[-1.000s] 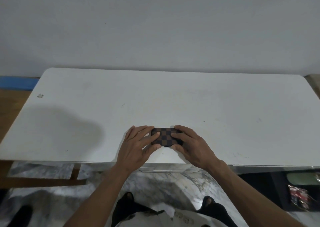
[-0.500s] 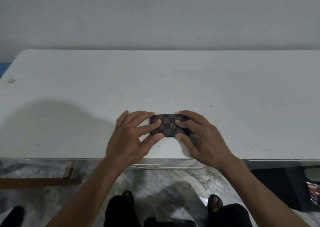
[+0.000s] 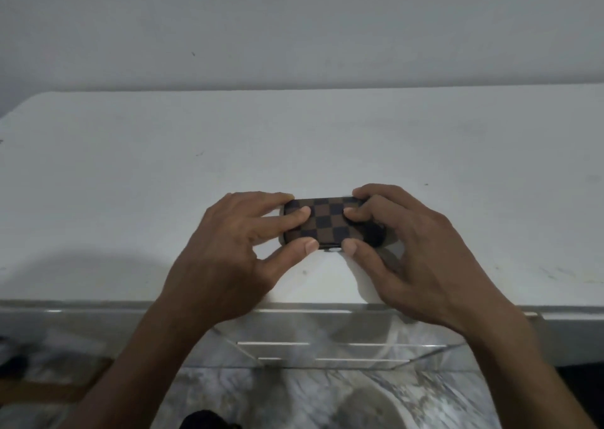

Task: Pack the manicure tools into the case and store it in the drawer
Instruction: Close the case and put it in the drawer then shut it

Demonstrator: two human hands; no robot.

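A brown checked case [image 3: 325, 222] is gripped at both ends near the front edge of a white table [image 3: 457, 154]. Its left end is pinched by the left hand [image 3: 228, 258], its right end by the right hand [image 3: 415, 258], thumbs at its near edge.

Checkered brown case [image 3: 327, 222] lying shut on white desk [image 3: 327, 141], near its front edge. Left hand [image 3: 235, 252] gripping left end, fingers [image 3: 294, 218] across top, thumb at near edge. Right hand [image 3: 415, 252] gripping right end likewise, thumb tip beside left thumb. Clear drawer [image 3: 327, 340] below desk edge, marbled floor [image 3: 294, 396] beneath.
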